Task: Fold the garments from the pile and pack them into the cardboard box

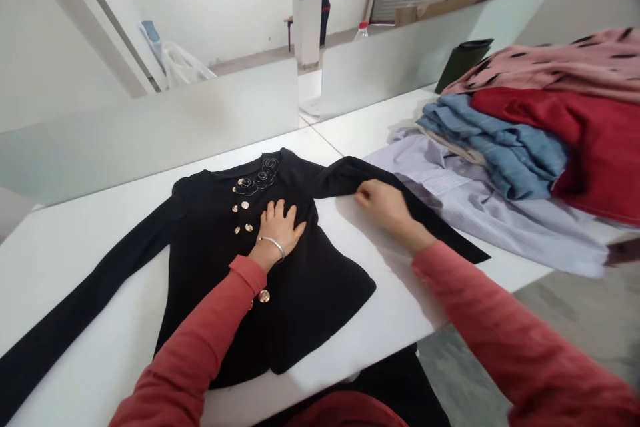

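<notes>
A black long-sleeved jacket lies front side up on the white table, its sleeves stretched out to both sides. Round gold buttons run down its front, and dark flower trim decorates the neckline. My left hand, with a silver bangle at the wrist, rests flat on the chest of the jacket, fingers spread. My right hand is at the inner edge of the sleeve on the right, its fingers curled closed. Whether cloth is pinched in those fingers is hidden from me.
To the right, a heap of clothes holds a red garment, a blue garment and a pink spotted garment. A pale striped shirt spreads beneath, beside the jacket's sleeve. Frosted panels border the table at the back.
</notes>
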`<state>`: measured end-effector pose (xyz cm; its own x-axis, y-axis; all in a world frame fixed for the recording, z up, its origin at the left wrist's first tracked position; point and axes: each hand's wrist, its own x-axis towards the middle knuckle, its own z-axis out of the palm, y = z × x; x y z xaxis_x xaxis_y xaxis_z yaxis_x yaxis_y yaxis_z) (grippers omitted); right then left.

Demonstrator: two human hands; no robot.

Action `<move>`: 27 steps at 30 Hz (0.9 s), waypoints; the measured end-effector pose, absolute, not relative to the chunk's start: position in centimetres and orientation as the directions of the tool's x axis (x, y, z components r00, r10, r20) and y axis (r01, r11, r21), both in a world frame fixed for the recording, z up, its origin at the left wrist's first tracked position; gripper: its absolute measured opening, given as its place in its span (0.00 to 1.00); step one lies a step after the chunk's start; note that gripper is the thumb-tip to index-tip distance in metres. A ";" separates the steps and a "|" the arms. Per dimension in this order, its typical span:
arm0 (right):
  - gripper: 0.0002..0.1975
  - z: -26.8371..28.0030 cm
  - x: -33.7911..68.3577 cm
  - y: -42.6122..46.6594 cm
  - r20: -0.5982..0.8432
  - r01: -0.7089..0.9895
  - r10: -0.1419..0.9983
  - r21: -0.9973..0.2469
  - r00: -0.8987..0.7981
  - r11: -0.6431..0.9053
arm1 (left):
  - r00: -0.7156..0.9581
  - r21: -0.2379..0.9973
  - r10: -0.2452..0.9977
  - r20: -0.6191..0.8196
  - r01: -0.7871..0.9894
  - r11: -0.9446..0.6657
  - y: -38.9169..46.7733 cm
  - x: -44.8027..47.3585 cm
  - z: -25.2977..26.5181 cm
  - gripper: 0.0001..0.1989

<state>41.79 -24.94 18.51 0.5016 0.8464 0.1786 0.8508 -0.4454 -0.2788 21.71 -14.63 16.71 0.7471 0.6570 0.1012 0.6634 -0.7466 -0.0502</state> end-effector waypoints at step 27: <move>0.18 36.9 51.7 -19.5 0.374 0.767 0.722 0.045 0.582 -0.641 | 0.869 0.182 0.481 -0.116 0.495 -0.850 -11.9 24.1 18.3 0.38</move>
